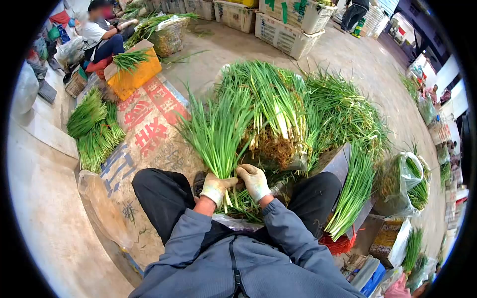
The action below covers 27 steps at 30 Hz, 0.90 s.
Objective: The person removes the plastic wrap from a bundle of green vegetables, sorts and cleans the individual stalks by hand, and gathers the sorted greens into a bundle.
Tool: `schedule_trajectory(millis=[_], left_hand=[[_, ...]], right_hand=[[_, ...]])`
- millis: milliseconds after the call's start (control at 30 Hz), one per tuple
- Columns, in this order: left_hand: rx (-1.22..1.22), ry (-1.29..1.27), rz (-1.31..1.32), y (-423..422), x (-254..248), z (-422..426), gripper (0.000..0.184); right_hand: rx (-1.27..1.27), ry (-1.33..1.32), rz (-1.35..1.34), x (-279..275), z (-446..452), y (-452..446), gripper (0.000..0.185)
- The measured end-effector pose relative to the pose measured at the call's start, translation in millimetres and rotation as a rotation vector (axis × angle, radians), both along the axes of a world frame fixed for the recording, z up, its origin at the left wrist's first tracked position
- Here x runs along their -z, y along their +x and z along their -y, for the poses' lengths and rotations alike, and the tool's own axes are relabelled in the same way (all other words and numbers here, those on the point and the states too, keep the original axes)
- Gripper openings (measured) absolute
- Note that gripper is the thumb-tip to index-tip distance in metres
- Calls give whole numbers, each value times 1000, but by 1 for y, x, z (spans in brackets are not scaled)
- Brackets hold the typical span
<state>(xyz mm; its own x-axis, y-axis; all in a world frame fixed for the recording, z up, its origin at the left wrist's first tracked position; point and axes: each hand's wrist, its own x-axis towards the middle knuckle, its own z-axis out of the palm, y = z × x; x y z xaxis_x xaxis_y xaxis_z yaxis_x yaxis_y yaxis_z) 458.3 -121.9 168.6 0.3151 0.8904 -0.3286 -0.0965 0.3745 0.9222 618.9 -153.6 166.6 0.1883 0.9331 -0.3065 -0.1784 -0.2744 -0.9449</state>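
My left hand, in a pale work glove, is wrapped around the lower stalks of a bunch of scallions. Its green leaves fan up and away from me, and a few white ends show below the glove. Close beside it, my gloved right hand has its fingers drawn together near the stalks; what they pinch is too small to make out. Just beyond my hands lies a big heap of scallions with brown roots toward me. Loose leaves and stalks lie between my legs.
Right of the heap spreads another leafy pile. A trimmed-looking bunch rests by my right knee, above red ties. Tidy bundles lie on cardboard at left. A seated person works behind an orange box; crates stand behind.
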Motion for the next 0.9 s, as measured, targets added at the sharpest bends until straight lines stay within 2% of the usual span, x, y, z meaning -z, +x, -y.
schedule_trajectory(millis=[33, 100, 133, 200, 233, 300, 333, 367, 400, 433, 500, 533, 567, 633, 667, 700, 767, 833, 867, 900], left_hand=[[-39, -32, 12, -1, -2, -1, 46], [-122, -121, 86, -8, -6, 1, 45], [-150, -118, 99, -13, -10, 1, 45], [-225, -72, 179, -26, -13, -3, 44], [-255, 54, 150, -35, -9, -8, 47], [-329, 99, 228, -48, -30, -12, 54], [-359, 103, 262, -62, -17, -24, 57], [-323, 90, 227, -76, -24, -35, 54], [-322, 71, 340, -89, -30, -35, 52], [-327, 49, 452, -99, -57, -28, 50], [-401, 84, 330, -120, -82, -29, 48], [-421, 112, 358, -126, -92, -25, 52], [-410, 190, 382, -132, -96, -26, 55], [-517, 247, 327, -138, -117, -24, 53], [-473, 247, 248, -153, -121, -29, 54], [-385, 369, 312, -158, -132, -33, 61], [-441, 342, 352, -167, -154, -31, 64], [-315, 375, 396, -186, -151, -43, 60], [-291, 399, 447, -191, -148, -48, 60], [-331, 432, 526, -179, -158, -49, 60]], right_hand=[[-23, -45, -7, -6, 0, 1, 29], [106, -28, -330, -17, 3, 4, 21], [105, 170, -172, -6, 6, 10, 20], [146, 188, -828, -17, 14, 26, 23], [132, 204, -876, -30, 22, 33, 31], [-106, 323, -691, -41, 38, 49, 32], [-204, 231, -501, -38, 46, 60, 34], [-286, 189, -486, -35, 52, 64, 31], [-382, 75, -508, -33, 61, 67, 27], [-480, -48, -529, -34, 67, 66, 24], [-820, -325, -81, -40, 64, 54, 24], [-1065, -150, 287, -29, 61, 44, 26], [-1249, -183, 610, -9, 59, 33, 29], [-1451, -301, 1036, 24, 64, 12, 32], [-1532, -299, 1063, 59, 72, 12, 32], [-1613, -298, 1089, 84, 76, 13, 32], [-1603, -334, 1079, 78, 75, 7, 35], [-1445, -151, 1063, 70, 53, 3, 44], [-1284, -193, 1043, 23, 33, -11, 43], [-998, -25, 971, 35, 19, -10, 52]])
